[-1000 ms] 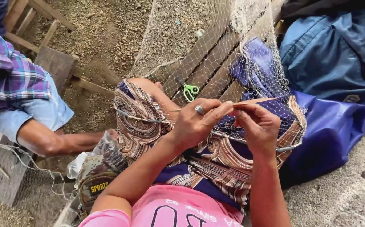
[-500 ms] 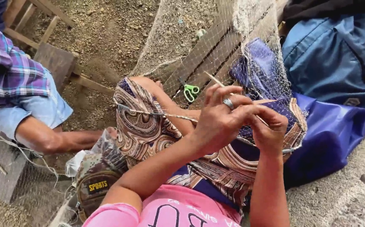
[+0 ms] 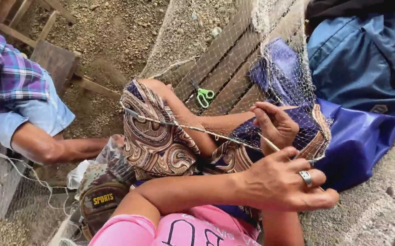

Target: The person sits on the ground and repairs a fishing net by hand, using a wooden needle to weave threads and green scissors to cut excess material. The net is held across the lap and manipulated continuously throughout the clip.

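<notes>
A fine fishing net (image 3: 279, 77) is draped over my knees, which are covered by a brown patterned skirt (image 3: 154, 136). My left hand (image 3: 288, 184), wearing a ring, crosses low over my lap and is closed on a thin wooden netting needle (image 3: 270, 145). Just above it, my right hand (image 3: 275, 124) pinches the mesh of the net with its fingertips. A taut line (image 3: 179, 125) of the net's edge runs across my knee toward both hands.
Small green scissors (image 3: 204, 96) lie on wooden slats (image 3: 227, 59) beyond my knee. Another person in a plaid shirt (image 3: 10, 82) sits at the left, forearm resting low. A blue bag (image 3: 366, 68) and blue cloth (image 3: 361, 141) lie right; a camouflage pouch (image 3: 101, 191) lower left.
My left hand has swept from above my knee down and to the right, pulling the needle through. My right hand has stayed on the net.
</notes>
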